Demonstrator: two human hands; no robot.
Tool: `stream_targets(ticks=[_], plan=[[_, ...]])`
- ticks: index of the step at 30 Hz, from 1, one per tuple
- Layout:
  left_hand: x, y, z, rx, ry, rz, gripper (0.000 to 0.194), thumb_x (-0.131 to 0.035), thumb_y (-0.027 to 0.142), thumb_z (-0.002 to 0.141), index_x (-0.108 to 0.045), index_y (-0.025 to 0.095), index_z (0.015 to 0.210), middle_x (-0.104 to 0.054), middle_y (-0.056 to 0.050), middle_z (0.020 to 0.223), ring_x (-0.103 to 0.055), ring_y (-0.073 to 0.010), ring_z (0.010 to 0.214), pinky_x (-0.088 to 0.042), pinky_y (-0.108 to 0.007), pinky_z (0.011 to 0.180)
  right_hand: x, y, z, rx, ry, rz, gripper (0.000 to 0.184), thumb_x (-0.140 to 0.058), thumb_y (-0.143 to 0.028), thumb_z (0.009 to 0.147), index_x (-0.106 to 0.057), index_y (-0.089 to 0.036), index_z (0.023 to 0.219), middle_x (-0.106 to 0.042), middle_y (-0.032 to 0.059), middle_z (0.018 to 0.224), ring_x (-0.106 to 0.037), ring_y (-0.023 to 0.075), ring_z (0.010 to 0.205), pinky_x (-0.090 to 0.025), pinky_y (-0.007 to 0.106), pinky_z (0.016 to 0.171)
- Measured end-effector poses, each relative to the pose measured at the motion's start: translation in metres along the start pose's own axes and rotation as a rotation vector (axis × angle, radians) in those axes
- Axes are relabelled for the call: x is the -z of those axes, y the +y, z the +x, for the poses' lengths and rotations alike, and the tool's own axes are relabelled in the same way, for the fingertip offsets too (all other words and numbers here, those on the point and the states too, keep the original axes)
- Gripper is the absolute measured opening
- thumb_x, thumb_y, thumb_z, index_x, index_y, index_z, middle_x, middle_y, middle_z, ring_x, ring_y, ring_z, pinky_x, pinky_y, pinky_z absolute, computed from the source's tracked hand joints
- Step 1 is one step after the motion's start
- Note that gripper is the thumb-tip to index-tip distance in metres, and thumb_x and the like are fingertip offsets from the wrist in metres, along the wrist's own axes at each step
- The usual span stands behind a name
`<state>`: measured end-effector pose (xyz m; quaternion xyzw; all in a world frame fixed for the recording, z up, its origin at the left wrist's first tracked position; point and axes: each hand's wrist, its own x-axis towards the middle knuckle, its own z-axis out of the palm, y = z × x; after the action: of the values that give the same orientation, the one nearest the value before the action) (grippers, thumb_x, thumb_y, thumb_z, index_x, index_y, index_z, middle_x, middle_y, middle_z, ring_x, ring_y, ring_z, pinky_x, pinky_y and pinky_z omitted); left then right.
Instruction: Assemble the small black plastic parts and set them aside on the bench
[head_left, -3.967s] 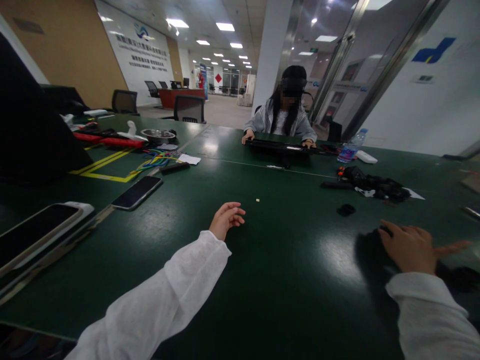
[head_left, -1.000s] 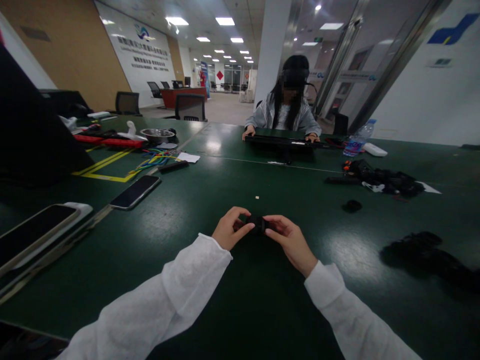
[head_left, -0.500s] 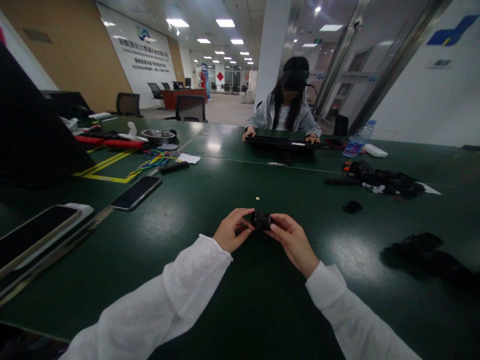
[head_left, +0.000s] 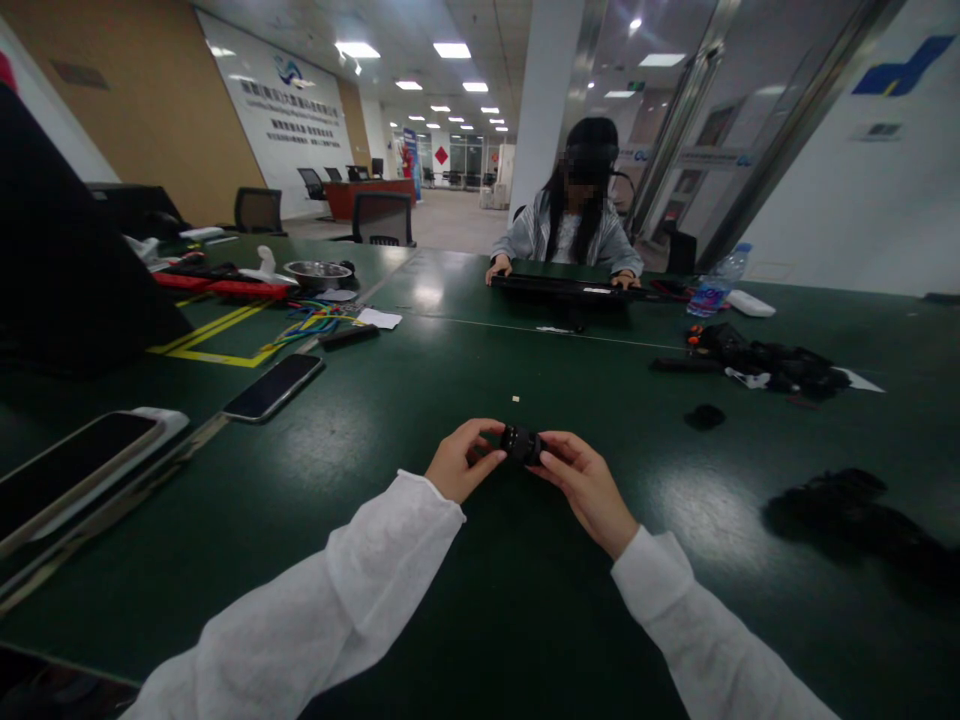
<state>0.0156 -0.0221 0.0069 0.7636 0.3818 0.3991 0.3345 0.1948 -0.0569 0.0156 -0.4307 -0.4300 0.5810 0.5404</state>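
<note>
A small black lens-like cylinder (head_left: 523, 446) with pale marks on its left part lies level between my hands, just above or on the green table (head_left: 480, 610); which of the two I cannot tell. My left hand (head_left: 465, 460) pinches its left end between thumb and fingers. At its right end, the thumb and fingers of my right hand (head_left: 589, 485) close round it. Just beyond sits a tiny pale square piece (head_left: 515, 399). Over to the right lies a small round black piece (head_left: 705, 416), and nearer me a dark heap (head_left: 855, 505), blurred in outline.
Phones (head_left: 276, 387) lie at left, near a dark screen-like panel (head_left: 75, 250). Coloured wires (head_left: 319, 320) and a metal bowl (head_left: 319, 270) are beyond. Across the table a person (head_left: 566, 220) holds a long black object (head_left: 559, 288). A bottle (head_left: 716, 285) and black gear (head_left: 780, 360) stand right.
Four seconds ago my right hand was at the dark heap and my left was free. Both came to the black cylinder, which has since turned slightly, showing its pale marks.
</note>
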Motion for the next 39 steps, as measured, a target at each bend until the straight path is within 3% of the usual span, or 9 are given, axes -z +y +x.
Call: stream_targets(ticks=[13, 22, 33, 39], plan=[[0.000, -0.001, 0.000, 0.024, -0.006, 0.017, 0.030, -0.050, 0.030, 0.076, -0.048, 0.019, 0.103, -0.053, -0.004, 0.088, -0.054, -0.0143, 0.073, -0.044, -0.025, 0.058, 0.002, 0.002, 0.001, 0.013, -0.051, -0.041, 0.021, -0.061, -0.023, 0.064, -0.055, -0.023, 0.085, -0.055, -0.0005, 0.091, -0.053, 0.0166, 0.090, -0.042, 0.041, 0.085], [0.000, 0.000, -0.001, 0.048, -0.037, 0.013, 0.032, -0.047, 0.034, 0.077, -0.045, 0.016, 0.104, -0.052, -0.002, 0.078, -0.055, -0.0113, 0.062, -0.044, -0.023, 0.054, 0.004, 0.005, 0.001, 0.054, -0.091, -0.086, 0.021, -0.059, -0.022, 0.067, -0.054, -0.024, 0.087, -0.055, -0.0011, 0.091, -0.053, 0.0150, 0.088, -0.044, 0.038, 0.082], [0.002, 0.006, 0.000, 0.192, -0.069, -0.050, 0.028, -0.047, 0.042, 0.075, -0.049, 0.015, 0.083, -0.055, 0.001, 0.065, -0.055, -0.0107, 0.051, -0.045, -0.024, 0.051, 0.005, 0.003, 0.000, 0.109, -0.085, -0.297, 0.023, -0.058, -0.021, 0.067, -0.055, -0.025, 0.090, -0.056, -0.0004, 0.098, -0.052, 0.0164, 0.094, -0.039, 0.038, 0.086], [0.003, 0.001, 0.001, 0.186, -0.060, 0.007, 0.033, -0.042, 0.046, 0.076, -0.051, 0.015, 0.070, -0.052, 0.001, 0.063, -0.054, -0.0120, 0.055, -0.043, -0.024, 0.053, 0.002, -0.004, -0.004, 0.101, -0.107, -0.310, 0.022, -0.058, -0.021, 0.067, -0.057, -0.026, 0.089, -0.055, -0.0008, 0.102, -0.049, 0.0169, 0.099, -0.036, 0.040, 0.088]])
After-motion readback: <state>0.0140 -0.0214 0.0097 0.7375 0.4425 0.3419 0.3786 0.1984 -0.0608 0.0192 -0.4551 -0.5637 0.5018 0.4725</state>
